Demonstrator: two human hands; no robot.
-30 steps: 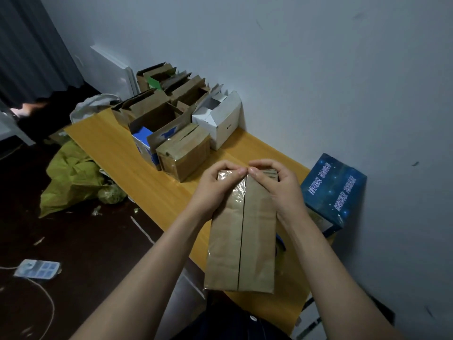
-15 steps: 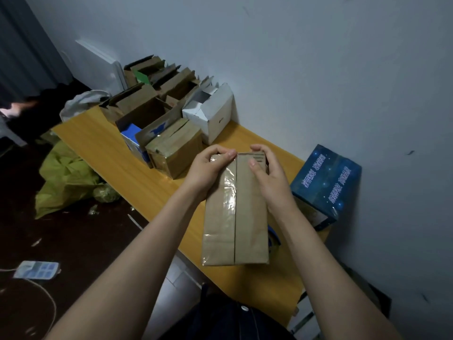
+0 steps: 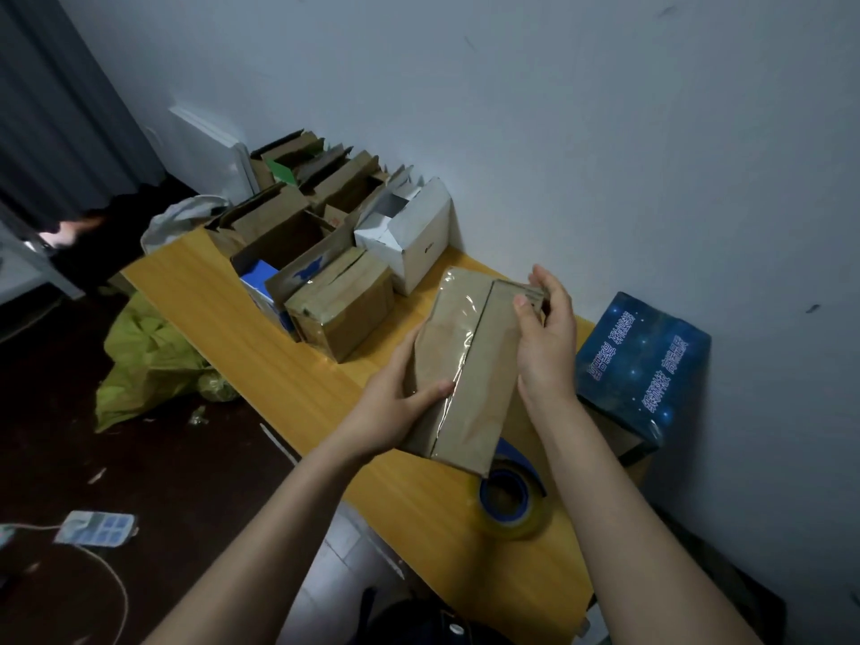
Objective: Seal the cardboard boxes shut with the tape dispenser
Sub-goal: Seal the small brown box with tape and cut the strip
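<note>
— What is at the left?
— A green bag (image 3: 149,365) on the floor, then open boxes (image 3: 288,225) at the far end of the table (image 3: 251,328).
— And the hands?
— The left hand (image 3: 395,407) grips the cardboard box (image 3: 470,365) by its near left side, thumb on top. The right hand (image 3: 547,342) grips its far end. The box is held tilted above the table.
— The tape?
— The tape roll (image 3: 512,505) lies on the table below the box's near end, with a blue box (image 3: 642,360) to the right.

Bare left grip (image 3: 390,412), bare right grip (image 3: 545,342), dark navy garment (image 3: 419,622)
</note>
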